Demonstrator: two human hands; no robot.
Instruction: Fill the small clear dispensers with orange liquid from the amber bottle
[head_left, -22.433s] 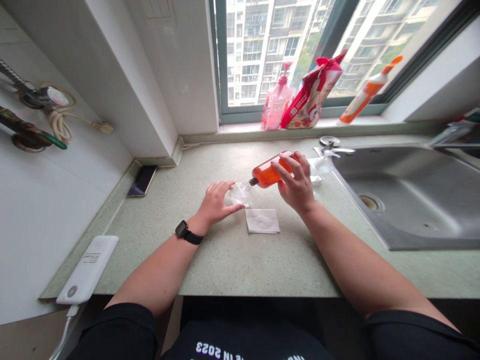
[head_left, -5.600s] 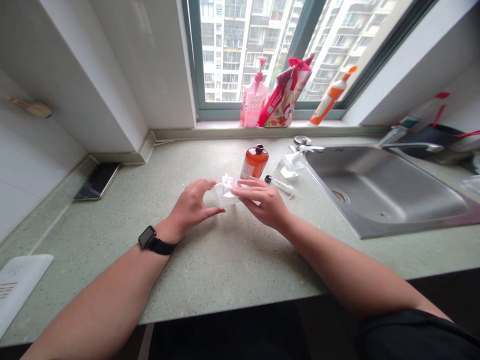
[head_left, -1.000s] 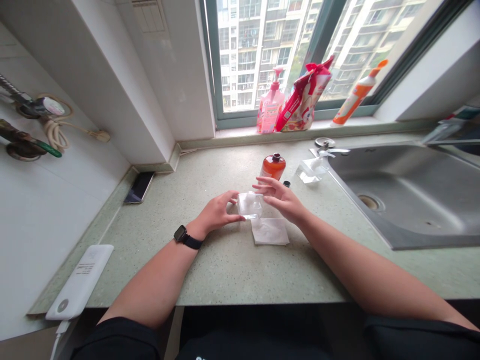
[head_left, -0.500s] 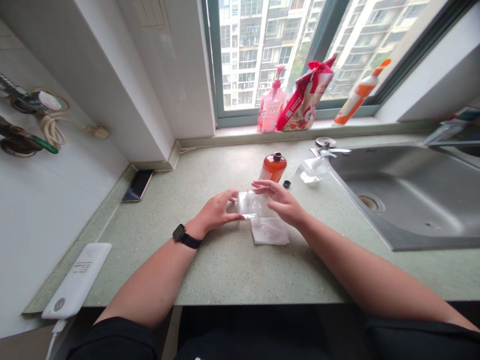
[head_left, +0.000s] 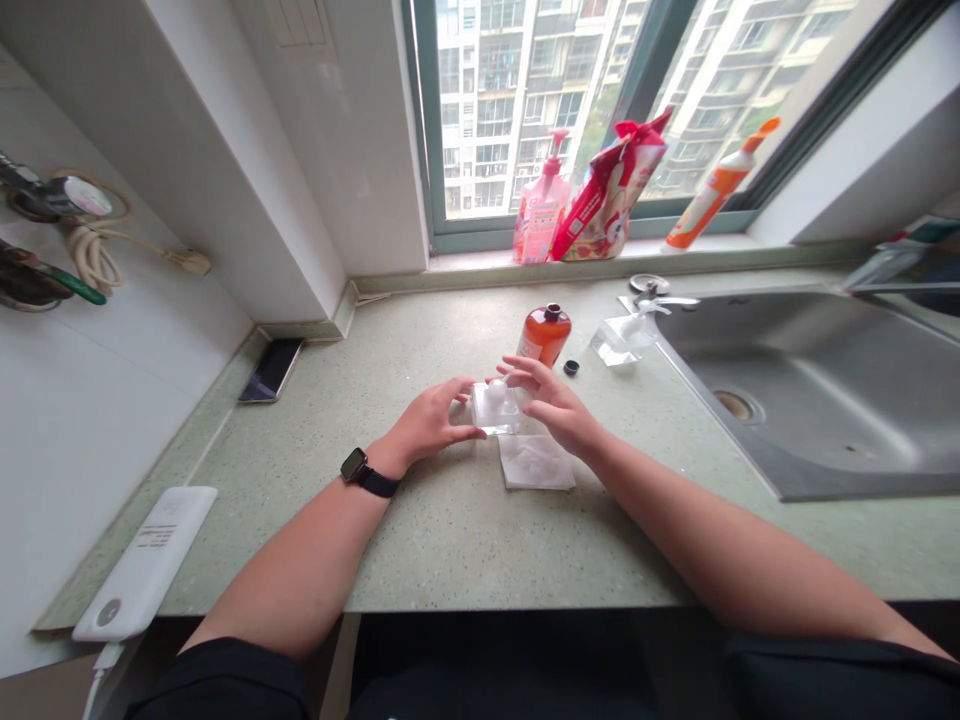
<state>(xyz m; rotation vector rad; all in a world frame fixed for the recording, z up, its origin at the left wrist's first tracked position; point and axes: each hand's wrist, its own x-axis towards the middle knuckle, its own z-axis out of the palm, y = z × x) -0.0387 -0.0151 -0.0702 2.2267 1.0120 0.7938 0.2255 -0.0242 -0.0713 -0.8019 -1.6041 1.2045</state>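
Clear bottle (head_left: 491, 415): upright, presumably steadied against tipping
Left hand (head_left: 427, 424): gripping its side
Right hand (head_left: 559, 408): fingers at white pump (head_left: 496, 392); whether gripping, unclear

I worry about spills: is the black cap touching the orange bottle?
Apart. The head view shows the cap lying on the counter, with a narrow strip of counter between it and the bottle.

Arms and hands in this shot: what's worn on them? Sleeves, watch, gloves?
Both the left hand and right hand are ungloved. Left wrist: smartwatch with a dark, squarish face and black band. Right wrist: nothing visible. Black sleeves end around the elbows, leaving both forearms bare; no markings show on them.
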